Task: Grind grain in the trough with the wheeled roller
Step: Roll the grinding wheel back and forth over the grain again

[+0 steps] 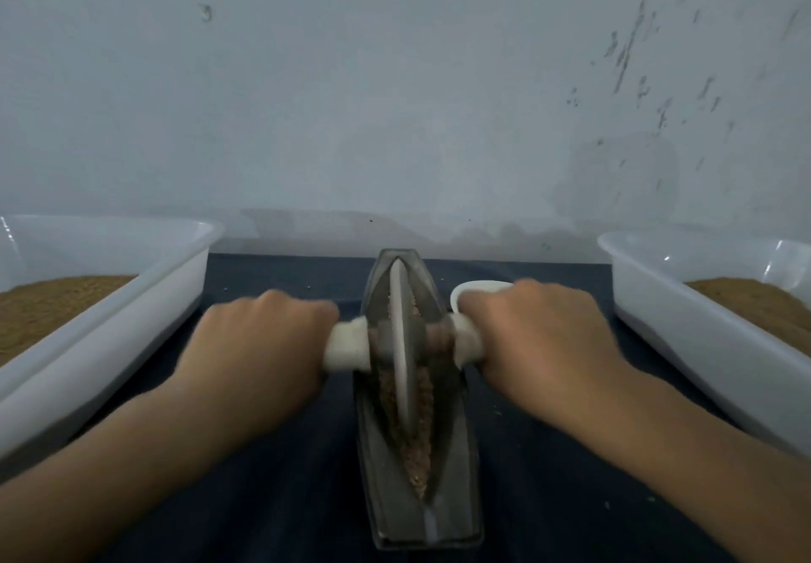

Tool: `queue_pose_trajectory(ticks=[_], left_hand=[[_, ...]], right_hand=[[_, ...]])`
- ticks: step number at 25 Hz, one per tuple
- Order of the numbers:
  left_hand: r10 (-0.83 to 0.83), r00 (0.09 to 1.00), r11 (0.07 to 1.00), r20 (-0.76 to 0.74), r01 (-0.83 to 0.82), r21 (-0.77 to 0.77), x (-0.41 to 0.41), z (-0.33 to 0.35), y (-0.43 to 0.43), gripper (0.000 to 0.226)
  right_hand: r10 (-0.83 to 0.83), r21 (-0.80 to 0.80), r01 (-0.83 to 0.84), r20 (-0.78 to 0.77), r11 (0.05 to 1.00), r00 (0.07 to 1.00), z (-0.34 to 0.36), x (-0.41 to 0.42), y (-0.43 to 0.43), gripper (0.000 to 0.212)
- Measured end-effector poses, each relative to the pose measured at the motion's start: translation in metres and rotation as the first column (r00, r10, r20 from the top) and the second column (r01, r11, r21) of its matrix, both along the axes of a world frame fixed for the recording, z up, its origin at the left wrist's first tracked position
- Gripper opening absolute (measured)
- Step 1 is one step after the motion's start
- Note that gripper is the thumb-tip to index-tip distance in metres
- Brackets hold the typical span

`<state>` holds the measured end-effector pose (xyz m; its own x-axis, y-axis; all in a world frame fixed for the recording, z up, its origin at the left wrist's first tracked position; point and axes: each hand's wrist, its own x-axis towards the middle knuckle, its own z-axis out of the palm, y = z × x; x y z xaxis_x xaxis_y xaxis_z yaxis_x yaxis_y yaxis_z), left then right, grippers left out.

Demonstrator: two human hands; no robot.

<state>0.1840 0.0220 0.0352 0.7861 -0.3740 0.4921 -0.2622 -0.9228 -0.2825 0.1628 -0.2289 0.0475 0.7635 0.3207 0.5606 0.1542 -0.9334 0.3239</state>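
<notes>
The metal trough (456,488) lies at the middle of the desk (272,496), its long axis running from the near edge toward the far edge. Brown grain (419,453) lines the groove along its bottom. The wheeled roller (403,343) stands upright on its rim in that groove, about halfway along the trough, with its axle crossing the trough from side to side.

The left hand (259,352) grips the white-wrapped left handle (346,349); its fingers are curled close together over the top, knuckles up, with the fingertips hidden beneath. The right hand (540,334) holds the right handle (467,341) the same way, fingers wrapped round it and pressed side by side. Both hands are blurred. Both forearms reach in from the near corners of the desk, angled inward toward the axle, wrists nearly straight.

Just behind the right hand, a white rounded vessel (478,287) sits on the dark cloth. A white tray (131,312) along the left edge holds brown meal (52,303), and a second white tray (702,343) along the right edge holds a brown heap (755,303). A pale, scuffed wall (395,101) rises behind the far edge.
</notes>
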Motion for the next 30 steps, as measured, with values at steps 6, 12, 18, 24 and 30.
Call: queue_pose_trajectory(ticks=[6,12,18,24,30], left_hand=[[0.084,0.996,0.996,-0.037,-0.083,0.032,0.017,0.0,-0.008,0.025],[0.145,0.987,0.989,-0.072,-0.146,0.002,0.063,0.025,-0.036,0.015],[-0.114,0.983,0.993,0.146,0.11,0.036,-0.006,-0.004,0.01,0.045],[0.126,0.992,0.988,-0.03,-0.128,-0.089,0.072,0.006,-0.028,0.009],[0.017,1.0,1.0,0.016,-0.017,-0.021,0.026,-0.007,-0.008,0.033]], right_hand=[[-0.09,0.021,0.091,-0.074,0.996,0.993,-0.003,0.021,0.005,0.03],[-0.149,0.155,0.196,-0.273,0.968,0.95,0.011,0.071,0.012,0.007],[0.061,0.03,-0.065,0.128,0.997,0.99,-0.009,-0.018,-0.011,0.044],[-0.162,0.091,0.179,-0.168,0.98,0.972,0.008,0.078,0.019,0.008],[-0.013,0.024,0.017,-0.15,1.0,0.989,0.003,0.028,0.005,0.028]])
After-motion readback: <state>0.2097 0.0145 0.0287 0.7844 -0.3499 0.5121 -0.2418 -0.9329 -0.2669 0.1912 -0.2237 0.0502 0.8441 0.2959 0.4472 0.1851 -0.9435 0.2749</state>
